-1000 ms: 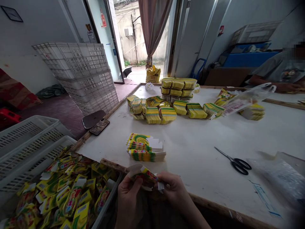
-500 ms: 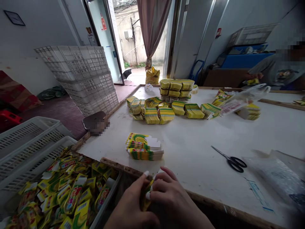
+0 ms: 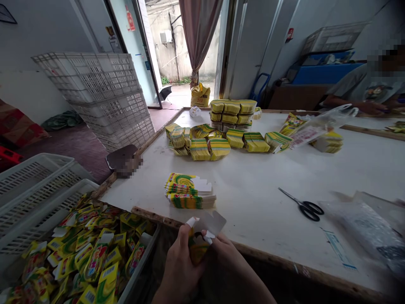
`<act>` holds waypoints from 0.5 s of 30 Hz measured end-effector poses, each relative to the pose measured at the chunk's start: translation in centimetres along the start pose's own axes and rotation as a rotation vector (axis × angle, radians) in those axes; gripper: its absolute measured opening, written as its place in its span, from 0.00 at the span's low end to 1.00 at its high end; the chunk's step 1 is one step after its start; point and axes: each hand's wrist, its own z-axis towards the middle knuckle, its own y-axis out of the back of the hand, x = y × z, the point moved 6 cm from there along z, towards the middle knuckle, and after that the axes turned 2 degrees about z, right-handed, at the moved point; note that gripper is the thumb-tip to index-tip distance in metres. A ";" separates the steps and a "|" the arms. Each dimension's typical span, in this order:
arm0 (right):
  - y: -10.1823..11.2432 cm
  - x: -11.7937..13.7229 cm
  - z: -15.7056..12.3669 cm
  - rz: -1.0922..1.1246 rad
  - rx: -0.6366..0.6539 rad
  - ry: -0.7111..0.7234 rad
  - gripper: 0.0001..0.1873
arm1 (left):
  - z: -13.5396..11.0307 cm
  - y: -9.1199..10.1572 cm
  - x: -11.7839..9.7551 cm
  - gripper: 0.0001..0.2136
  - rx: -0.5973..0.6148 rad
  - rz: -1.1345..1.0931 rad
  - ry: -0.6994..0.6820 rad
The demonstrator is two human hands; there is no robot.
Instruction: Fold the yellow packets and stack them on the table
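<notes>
Between my hands, at the table's near edge, is a small yellow carton with its white end flaps standing open towards the top. My left hand is closed around the carton's left side, thumb up by a white flap. On the other side my right hand grips the carton near a raised grey-white flap; its fingertips are partly hidden. Just beyond my hands, a stack of flat yellow-green cartons lies on the white table.
A crate full of yellow cartons stands at lower left, near stacked white crates. Bundled cartons are piled towards the back. Black-handled scissors and a clear plastic bag lie right. Another person sits at far right.
The carton's flaps now stand open and visible, where my fingers covered them before. My right hand has shifted slightly and lowered its fingers. The view has tilted a little.
</notes>
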 end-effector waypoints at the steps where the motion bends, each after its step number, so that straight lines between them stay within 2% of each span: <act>1: -0.1 -0.2 0.2 0.017 0.019 -0.026 0.30 | 0.0 0.0 -0.2 0.31 -0.005 -0.016 -0.025; 3: -0.1 -0.2 0.3 -0.016 0.052 -0.029 0.31 | 0.2 0.0 -0.4 0.29 0.008 -0.050 -0.057; 5: 0.0 0.5 0.2 -0.114 0.071 0.025 0.32 | 0.4 0.2 -0.1 0.27 0.029 -0.059 -0.039; 9: -0.7 2.9 -0.6 -0.466 0.170 0.297 0.32 | 1.0 0.3 1.3 0.28 0.050 -0.073 0.043; 12: -1.2 3.4 -0.9 -0.713 0.220 0.464 0.26 | 1.1 0.4 2.0 0.31 -0.018 -0.168 0.004; 15: -0.3 3.3 -0.6 -0.797 0.138 0.557 0.27 | 1.1 1.2 2.1 0.31 -0.126 -0.153 -0.030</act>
